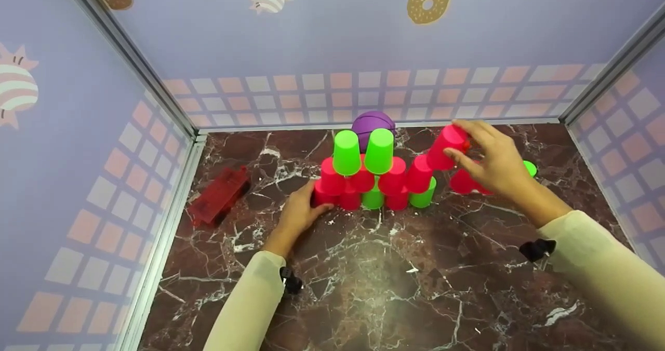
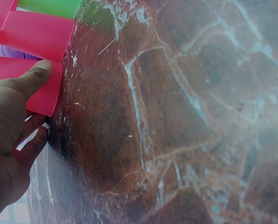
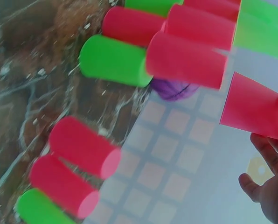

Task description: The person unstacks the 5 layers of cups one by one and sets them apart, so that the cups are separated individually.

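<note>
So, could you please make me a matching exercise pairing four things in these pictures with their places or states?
1. Purple round ball
2. Red rectangular block
3. Person's left hand
4. Person's right hand

A. Holding a raised hot-pink tapered cup
B. Left part of the brown marbled tabletop
C. Behind the stack of cups
D. Holding the stack's bottom leftmost hot-pink cup

Pairs: 1-C; 2-B; 3-D; 4-A

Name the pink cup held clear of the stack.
The pink cup in the right hand: in the right wrist view, a gap separates it from the stack. The other pink cups stand in the stack or beside it on the table.
</note>
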`<state>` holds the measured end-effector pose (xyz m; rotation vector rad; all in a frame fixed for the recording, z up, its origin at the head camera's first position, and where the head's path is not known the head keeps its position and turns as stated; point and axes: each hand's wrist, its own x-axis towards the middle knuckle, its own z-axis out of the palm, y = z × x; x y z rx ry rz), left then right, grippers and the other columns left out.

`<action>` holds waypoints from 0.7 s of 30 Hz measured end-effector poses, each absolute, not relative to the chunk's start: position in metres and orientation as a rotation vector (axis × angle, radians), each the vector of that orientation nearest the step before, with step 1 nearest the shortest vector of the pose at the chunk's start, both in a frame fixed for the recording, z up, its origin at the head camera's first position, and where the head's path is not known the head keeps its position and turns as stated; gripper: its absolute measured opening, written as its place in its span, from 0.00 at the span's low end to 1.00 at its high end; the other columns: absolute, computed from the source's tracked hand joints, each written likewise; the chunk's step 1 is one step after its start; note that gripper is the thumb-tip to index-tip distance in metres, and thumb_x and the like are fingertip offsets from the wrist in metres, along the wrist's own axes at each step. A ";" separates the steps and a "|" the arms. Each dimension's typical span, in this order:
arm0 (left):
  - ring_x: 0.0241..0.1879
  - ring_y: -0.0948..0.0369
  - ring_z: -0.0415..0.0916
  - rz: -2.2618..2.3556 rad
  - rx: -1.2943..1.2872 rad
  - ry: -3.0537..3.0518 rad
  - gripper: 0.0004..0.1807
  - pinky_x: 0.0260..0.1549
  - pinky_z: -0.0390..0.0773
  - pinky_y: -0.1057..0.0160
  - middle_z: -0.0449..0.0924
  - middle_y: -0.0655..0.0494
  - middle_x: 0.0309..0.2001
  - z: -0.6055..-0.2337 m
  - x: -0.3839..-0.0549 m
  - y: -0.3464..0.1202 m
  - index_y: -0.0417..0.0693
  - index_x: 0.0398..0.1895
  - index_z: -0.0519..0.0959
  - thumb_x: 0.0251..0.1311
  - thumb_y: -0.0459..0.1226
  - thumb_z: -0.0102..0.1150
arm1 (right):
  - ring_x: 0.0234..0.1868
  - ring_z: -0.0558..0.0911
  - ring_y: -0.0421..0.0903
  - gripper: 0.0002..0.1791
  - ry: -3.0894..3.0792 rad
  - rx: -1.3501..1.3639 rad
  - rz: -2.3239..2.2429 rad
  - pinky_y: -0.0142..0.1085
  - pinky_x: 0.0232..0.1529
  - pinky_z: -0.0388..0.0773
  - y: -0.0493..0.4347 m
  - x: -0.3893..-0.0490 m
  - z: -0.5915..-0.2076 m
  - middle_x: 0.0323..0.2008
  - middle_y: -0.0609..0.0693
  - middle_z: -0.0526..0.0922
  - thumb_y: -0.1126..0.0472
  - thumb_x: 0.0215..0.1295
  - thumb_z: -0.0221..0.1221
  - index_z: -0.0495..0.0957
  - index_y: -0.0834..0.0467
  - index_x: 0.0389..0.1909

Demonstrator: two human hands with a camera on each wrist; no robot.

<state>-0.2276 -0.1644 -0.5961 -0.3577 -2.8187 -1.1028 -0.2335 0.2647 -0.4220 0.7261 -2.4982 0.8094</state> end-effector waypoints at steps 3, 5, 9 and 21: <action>0.58 0.43 0.89 -1.100 -0.345 -2.825 0.34 0.61 0.85 0.42 0.91 0.43 0.56 -0.596 -0.228 -0.165 0.48 0.67 0.80 0.60 0.46 0.83 | 0.59 0.89 0.61 0.33 -2.511 0.681 0.779 0.45 0.66 0.84 0.281 -0.231 -0.425 0.61 0.63 0.87 0.64 0.69 0.76 0.78 0.65 0.73; 0.58 0.43 0.89 -1.098 -0.345 -2.828 0.34 0.61 0.85 0.42 0.91 0.42 0.57 -0.596 -0.228 -0.165 0.48 0.67 0.80 0.60 0.46 0.83 | 0.60 0.89 0.63 0.34 -2.513 0.652 0.771 0.38 0.68 0.83 0.293 -0.229 -0.428 0.61 0.63 0.87 0.65 0.68 0.76 0.78 0.65 0.72; 0.58 0.43 0.89 -1.095 -0.345 -2.832 0.35 0.61 0.85 0.41 0.91 0.43 0.57 -0.596 -0.228 -0.164 0.48 0.68 0.80 0.60 0.46 0.83 | 0.54 0.89 0.61 0.33 -2.506 0.592 0.778 0.13 0.59 0.70 0.318 -0.221 -0.439 0.57 0.64 0.88 0.66 0.66 0.77 0.79 0.65 0.72; 0.59 0.44 0.89 -1.097 -0.341 -2.849 0.35 0.62 0.85 0.42 0.91 0.44 0.58 -0.595 -0.229 -0.164 0.49 0.68 0.79 0.60 0.47 0.82 | 0.39 0.81 0.55 0.35 -2.575 0.377 0.669 0.24 0.43 0.66 0.397 -0.198 -0.496 0.52 0.68 0.87 0.68 0.61 0.79 0.79 0.67 0.69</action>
